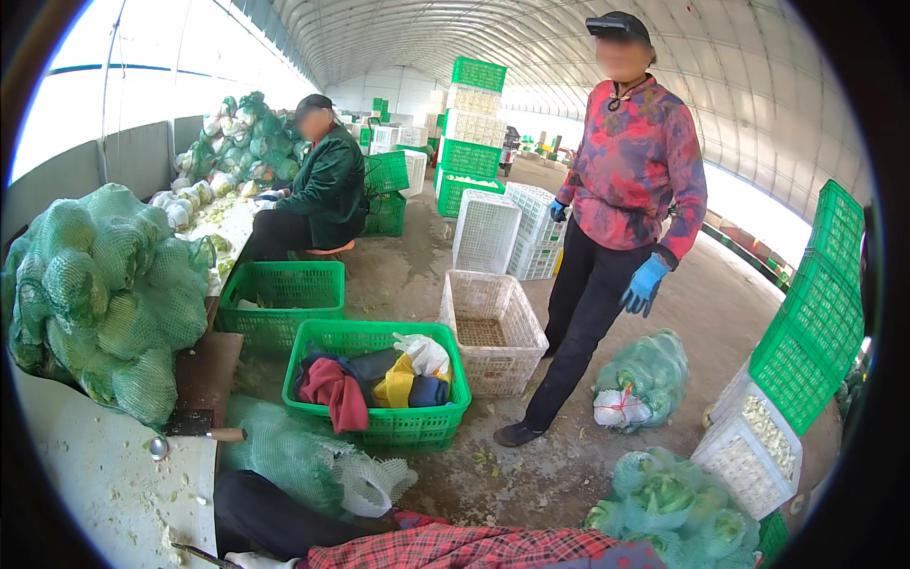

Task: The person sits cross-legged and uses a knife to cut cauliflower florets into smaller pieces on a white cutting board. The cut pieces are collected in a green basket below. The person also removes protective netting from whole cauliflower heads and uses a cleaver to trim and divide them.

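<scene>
At the bottom edge a white-gloved hand point(261, 561), seemingly my right hand, is mostly cut off. A thin dark metal tool point(206, 555) lies against it; its grip is hidden. My left hand is out of view. On the pale work surface point(121, 473) are a cleaver point(190, 423) with a wooden handle, a round shiny metal piece point(158, 448) and vegetable scraps. Green net sacks of cabbages point(117, 284) are heaped behind them. Beside my dark-trousered leg point(277, 516) a green net sack point(284, 448) sits on the floor.
A green crate point(377, 435) holds clothes, with another green crate point(277, 331) and a white crate point(498, 377) near it. A person in blue gloves stands at right; another sits at the table. Net sacks point(643, 377) and stacked crates point(810, 334) stand to the right.
</scene>
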`<state>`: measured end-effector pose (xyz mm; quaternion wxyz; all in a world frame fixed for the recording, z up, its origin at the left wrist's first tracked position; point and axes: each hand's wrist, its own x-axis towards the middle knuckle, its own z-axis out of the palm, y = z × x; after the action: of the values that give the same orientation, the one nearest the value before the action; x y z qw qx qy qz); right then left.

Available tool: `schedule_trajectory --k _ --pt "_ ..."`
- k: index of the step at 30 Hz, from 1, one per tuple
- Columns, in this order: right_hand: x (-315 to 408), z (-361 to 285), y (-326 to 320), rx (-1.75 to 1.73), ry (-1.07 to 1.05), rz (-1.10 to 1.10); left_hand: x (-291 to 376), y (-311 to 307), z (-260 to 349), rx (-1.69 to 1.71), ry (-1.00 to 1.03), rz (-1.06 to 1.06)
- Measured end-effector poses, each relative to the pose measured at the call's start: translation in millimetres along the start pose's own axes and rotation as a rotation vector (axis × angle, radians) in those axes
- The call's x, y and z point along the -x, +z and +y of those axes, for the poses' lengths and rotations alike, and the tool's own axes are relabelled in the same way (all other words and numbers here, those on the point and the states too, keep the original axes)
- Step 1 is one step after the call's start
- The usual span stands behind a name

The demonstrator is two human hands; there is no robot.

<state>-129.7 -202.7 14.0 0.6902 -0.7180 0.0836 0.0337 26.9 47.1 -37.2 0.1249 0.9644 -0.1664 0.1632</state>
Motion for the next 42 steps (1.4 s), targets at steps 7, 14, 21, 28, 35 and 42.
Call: schedule_trajectory --k 7,14,21,28,35,42 --pt "2.5 21.8 22.1 0.069 -0.019 -0.039 4.8 18.1 -27.0 -0.032 0.047 -0.052" --pt "8.9 22.1 22.5 0.141 0.042 -0.056 4.0 47.1 -48.6 0.049 0.086 0.083" --pt "23.8 4.2 23.2 0.113 0.130 -0.082 2.8 18.1 -32.2 0.177 -0.052 0.076" --pt "5.7 37.0 43.0 0.232 0.011 -0.066 -0.4 -26.9 -2.0 0.241 -0.020 0.475" --pt "-2.4 46.5 54.2 0.211 0.000 -0.091 12.9 -75.5 33.5 1.199 -0.557 0.146" --pt "-5.7 60.0 52.4 0.141 -0.005 -0.044 17.5 -91.0 42.6 1.112 -0.550 0.135"
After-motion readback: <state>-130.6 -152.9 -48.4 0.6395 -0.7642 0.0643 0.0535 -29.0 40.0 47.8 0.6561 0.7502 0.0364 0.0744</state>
